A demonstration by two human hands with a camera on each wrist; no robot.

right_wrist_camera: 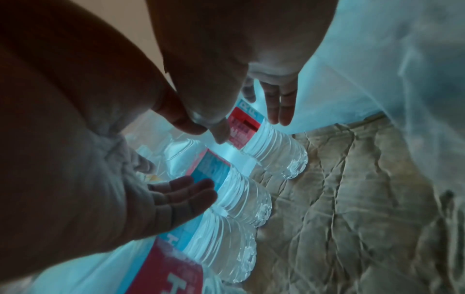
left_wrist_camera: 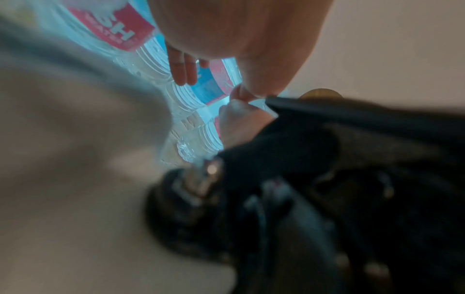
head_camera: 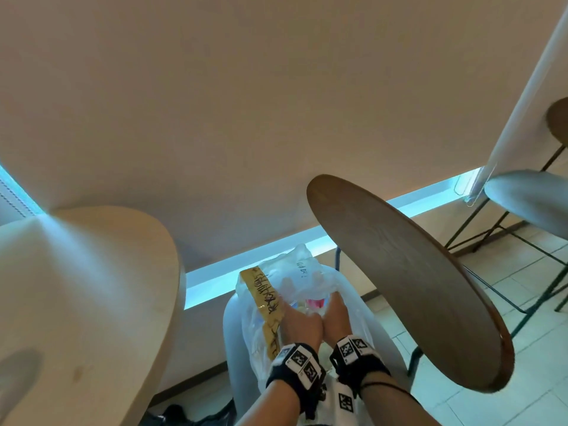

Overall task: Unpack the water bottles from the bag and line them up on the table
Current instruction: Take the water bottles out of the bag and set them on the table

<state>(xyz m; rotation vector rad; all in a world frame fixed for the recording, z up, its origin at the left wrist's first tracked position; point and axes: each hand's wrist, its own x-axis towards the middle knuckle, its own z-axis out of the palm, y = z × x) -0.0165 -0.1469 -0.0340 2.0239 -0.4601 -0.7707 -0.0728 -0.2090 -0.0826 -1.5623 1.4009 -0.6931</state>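
A translucent plastic bag [head_camera: 299, 269] with a strip of yellow tape [head_camera: 266, 298] sits on a pale chair seat. Both hands reach into its mouth side by side. Inside lie three clear water bottles with red and blue labels: far [right_wrist_camera: 276, 153], middle [right_wrist_camera: 244, 197] and near [right_wrist_camera: 221, 252]. My left hand [head_camera: 299, 322] lays straight fingers [right_wrist_camera: 186, 191] on the middle bottle's label. My right hand [head_camera: 336, 315] hovers over the far bottle with its fingers [right_wrist_camera: 279, 107] straight along the bag wall and the thumb on the other side. The wrists hide the fingertips in the head view.
A beige round table [head_camera: 92, 287] stands close on the left. A dark brown wooden disc [head_camera: 399, 272] hangs over the right side of the chair [head_camera: 233, 330]. A stool [head_camera: 528, 201] with black legs stands far right on the tiled floor.
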